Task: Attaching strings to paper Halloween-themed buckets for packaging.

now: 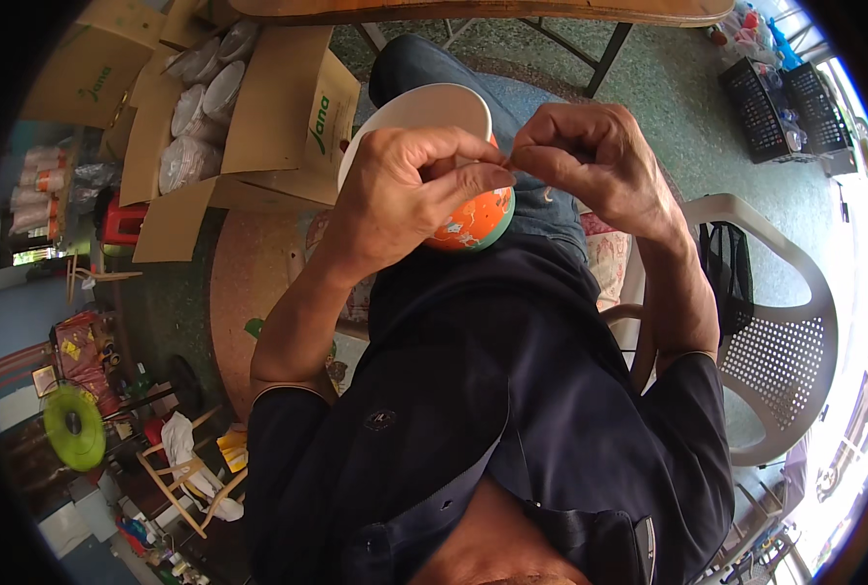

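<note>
A large paper cup, white inside and patterned orange with a green band (473, 219) outside, rests tilted on its side in my lap. Its open mouth is turned toward the far left. In front of it, my left hand (414, 185) is closed in a pinch, thumb against forefinger, and hides part of the cup. Close beside it, my right hand (600, 161) is also closed in a pinch. The fingertips of both hands meet over the cup's side. Whatever lies between them is too small to make out.
At the left, an open cardboard box (278, 107) contains several stacks of wrapped white cups (190, 166). A wooden table (483, 12) stands at the far edge. To the right are a plastic chair (795, 361) with a black mesh bag (725, 268) and black crates (766, 112).
</note>
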`<state>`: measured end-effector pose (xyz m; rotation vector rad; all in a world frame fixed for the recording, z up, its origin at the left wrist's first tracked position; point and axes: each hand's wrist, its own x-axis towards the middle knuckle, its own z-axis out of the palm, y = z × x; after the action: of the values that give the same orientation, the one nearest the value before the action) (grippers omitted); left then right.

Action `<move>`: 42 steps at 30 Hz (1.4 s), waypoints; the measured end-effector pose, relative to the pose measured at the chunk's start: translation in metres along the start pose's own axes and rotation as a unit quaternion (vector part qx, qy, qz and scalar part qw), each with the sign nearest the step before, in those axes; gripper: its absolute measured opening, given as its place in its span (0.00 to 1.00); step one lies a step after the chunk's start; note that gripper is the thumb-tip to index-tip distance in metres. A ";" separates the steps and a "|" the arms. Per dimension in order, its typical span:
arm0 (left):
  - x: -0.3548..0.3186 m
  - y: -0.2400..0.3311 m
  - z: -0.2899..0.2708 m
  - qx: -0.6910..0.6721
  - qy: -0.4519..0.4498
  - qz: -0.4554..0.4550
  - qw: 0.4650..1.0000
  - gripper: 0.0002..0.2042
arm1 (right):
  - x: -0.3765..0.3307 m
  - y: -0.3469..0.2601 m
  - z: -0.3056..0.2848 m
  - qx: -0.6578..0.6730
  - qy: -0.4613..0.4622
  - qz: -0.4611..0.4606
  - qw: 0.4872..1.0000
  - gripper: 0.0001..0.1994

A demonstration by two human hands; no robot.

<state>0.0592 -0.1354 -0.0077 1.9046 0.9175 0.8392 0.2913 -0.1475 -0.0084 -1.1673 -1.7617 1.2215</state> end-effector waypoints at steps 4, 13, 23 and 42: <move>-0.002 0.003 -0.005 0.010 -0.007 -0.007 1.000 0.06 | -0.005 -0.012 -0.002 -0.006 0.000 -0.040 0.999 0.09; -0.005 -0.002 0.000 0.141 0.063 0.177 0.972 0.05 | -0.010 0.003 -0.020 -0.005 0.113 -0.168 0.979 0.08; -0.014 -0.005 -0.003 0.229 0.066 0.151 0.959 0.06 | -0.003 0.024 -0.039 0.362 0.102 -0.157 0.913 0.12; 0.019 -0.114 -0.023 -0.483 0.079 0.088 0.867 0.24 | 0.014 0.033 -0.040 0.133 0.037 -0.127 0.982 0.16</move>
<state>0.0184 -0.0667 -0.0947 1.0394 0.2749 1.2712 0.3314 -0.1164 -0.0263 -0.7966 -1.5783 1.1993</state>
